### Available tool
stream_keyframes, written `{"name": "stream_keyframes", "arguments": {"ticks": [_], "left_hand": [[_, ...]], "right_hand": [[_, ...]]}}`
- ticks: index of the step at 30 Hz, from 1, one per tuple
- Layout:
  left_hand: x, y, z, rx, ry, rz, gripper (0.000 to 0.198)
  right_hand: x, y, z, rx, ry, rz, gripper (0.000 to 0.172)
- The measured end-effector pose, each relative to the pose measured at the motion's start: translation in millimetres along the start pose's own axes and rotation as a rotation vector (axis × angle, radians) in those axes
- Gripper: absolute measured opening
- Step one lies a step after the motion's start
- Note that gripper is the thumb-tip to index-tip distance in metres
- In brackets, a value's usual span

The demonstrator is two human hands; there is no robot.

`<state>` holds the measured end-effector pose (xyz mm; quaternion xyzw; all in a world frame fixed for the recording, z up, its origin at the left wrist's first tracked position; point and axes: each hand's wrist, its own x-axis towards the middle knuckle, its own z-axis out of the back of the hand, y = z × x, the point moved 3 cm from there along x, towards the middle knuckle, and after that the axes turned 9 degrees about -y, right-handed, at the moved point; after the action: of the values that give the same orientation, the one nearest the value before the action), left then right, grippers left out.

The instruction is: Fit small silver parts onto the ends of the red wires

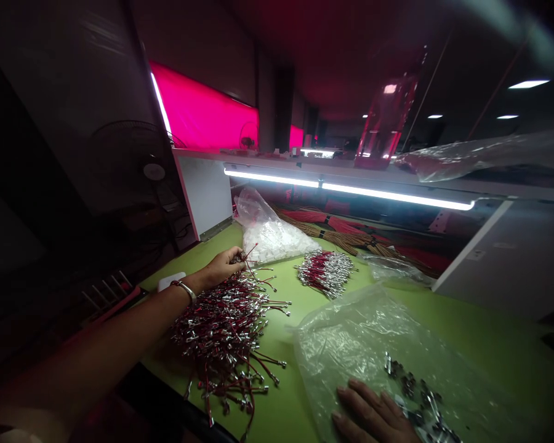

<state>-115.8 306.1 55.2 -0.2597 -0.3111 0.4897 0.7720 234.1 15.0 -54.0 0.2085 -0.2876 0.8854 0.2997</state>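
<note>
My left hand [224, 267], with a metal bangle at its wrist, is closed on some short red wires at the far end of a large pile of red wires with metal terminals [226, 326]. My right hand [373, 413] lies with its fingers spread on a clear plastic bag [341, 338], near the bottom edge. Beside its fingers, small dark metal parts [409, 383] rest on the bag. A smaller, neater heap of red wires with metal ends [325, 272] sits farther back, between the two hands.
An open bag of white pieces [274, 237] stands behind the large pile. Bundles of brown and red wires [346, 237] lie along the back. A lit tube [373, 193] hangs under the shelf. Another plastic bag [392, 269] is at the back right of the green tabletop [286, 363].
</note>
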Motion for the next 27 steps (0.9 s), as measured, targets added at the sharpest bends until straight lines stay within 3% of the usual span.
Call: {"name": "stream_keyframes", "arguments": {"ticks": [14, 27], "left_hand": [[7.8, 1.1, -3.7, -0.226, -0.013, -0.036, 0.026], [18.6, -5.5, 26.9, -0.492, -0.205, 0.010, 0.026]], "right_hand": [[-1.0, -1.4, -1.0, 0.028, 0.003, -0.032, 0.049], [1.6, 0.0, 2.6, 0.063, -0.019, -0.069, 0.052]]}}
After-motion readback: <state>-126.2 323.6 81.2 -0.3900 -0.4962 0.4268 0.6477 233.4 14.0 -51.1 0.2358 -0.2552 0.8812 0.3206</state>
